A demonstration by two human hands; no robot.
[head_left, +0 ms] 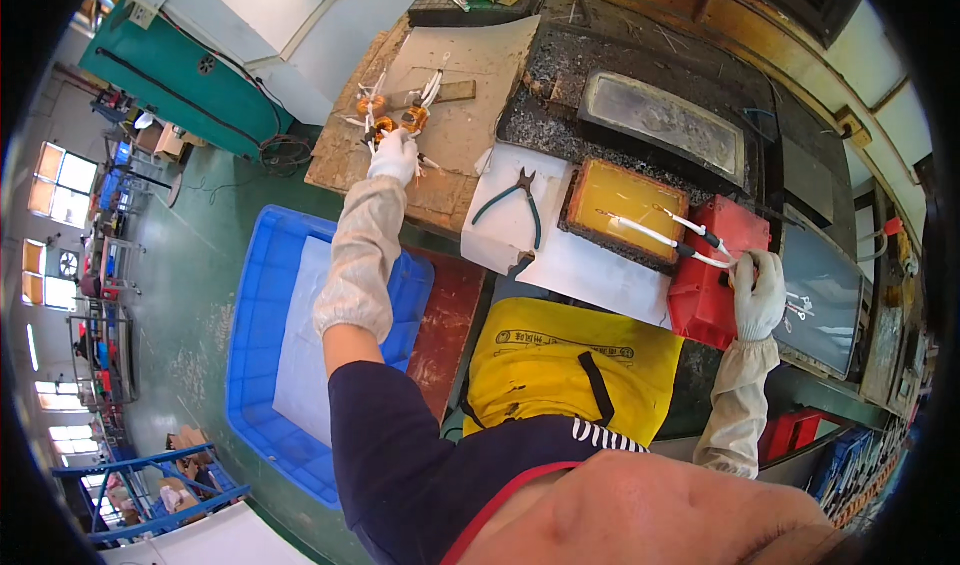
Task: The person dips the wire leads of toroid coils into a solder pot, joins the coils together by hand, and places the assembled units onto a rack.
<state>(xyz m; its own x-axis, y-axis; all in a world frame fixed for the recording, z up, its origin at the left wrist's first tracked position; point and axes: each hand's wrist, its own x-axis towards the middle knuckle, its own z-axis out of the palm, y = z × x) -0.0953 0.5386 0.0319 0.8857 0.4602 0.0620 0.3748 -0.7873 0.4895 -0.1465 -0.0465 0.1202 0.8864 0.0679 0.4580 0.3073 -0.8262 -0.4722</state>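
My left hand (395, 157), in a white glove, reaches to a group of copper-wound coils (414, 118) with white leads on the worn board. Its fingers close on one coil at the near side of the group, partly hidden by the glove. My right hand (758, 290), gloved too, is closed around white-sleeved wire leads (655, 233) above a red plastic bin (705, 265). The leads point left, their bare tips over a pan of amber-yellow material (630, 203). What else lies inside my right fingers is hidden.
Teal-handled cutting pliers (525, 200) lie on white paper. Behind the amber pan stands a rectangular metal pot (665, 125) with a grey surface. A blue crate (265, 365) is at left, a yellow cloth (560, 370) before me. More leads (798, 305) rest on a grey plate at right.
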